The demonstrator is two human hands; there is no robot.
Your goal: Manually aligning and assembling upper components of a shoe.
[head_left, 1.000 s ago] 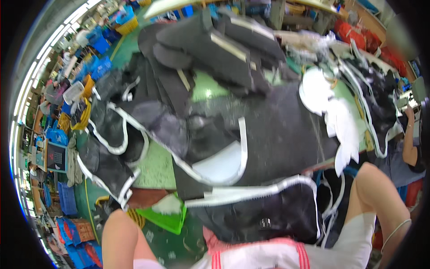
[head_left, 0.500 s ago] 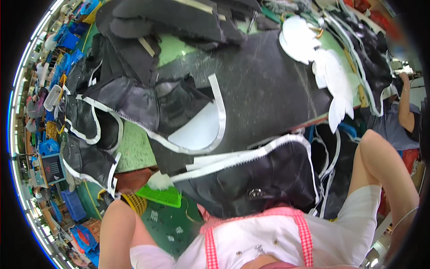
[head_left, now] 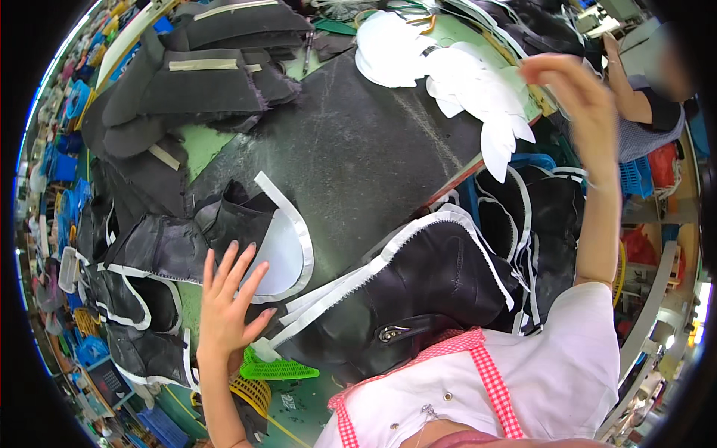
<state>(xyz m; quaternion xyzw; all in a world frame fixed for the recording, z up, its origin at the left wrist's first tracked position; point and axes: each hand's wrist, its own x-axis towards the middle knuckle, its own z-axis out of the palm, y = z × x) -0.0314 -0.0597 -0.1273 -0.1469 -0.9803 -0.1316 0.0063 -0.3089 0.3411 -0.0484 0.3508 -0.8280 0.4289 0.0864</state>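
My left hand (head_left: 233, 302) hovers with fingers spread over the near left of the table, by a black leather piece (head_left: 160, 243) edged in white tape. Its fingertips overlap the rim of a pale curved panel (head_left: 278, 257); whether they touch cannot be told. My right hand (head_left: 571, 93) is raised at the upper right, slightly blurred, fingers extended and bent leftward, nothing seen in it. The white leaf-shaped pieces (head_left: 474, 82) lie nearest to it. Against my front rests a large black leather piece (head_left: 418, 291) with white zigzag-edged tape and a metal fitting (head_left: 390, 334).
A black sheet (head_left: 336, 142) covers much of the green table. Dark grey padded pieces (head_left: 202, 82) are piled at the far left. More white-edged black pieces (head_left: 553, 216) hang at right. Below stand a green basket (head_left: 280, 369) and a yellow one (head_left: 252, 396). Another person (head_left: 635, 104) works at far right.
Both hands have come into view, the left over the near left of the table, the right raised at upper right. The view has turned, so the table things sit further left.
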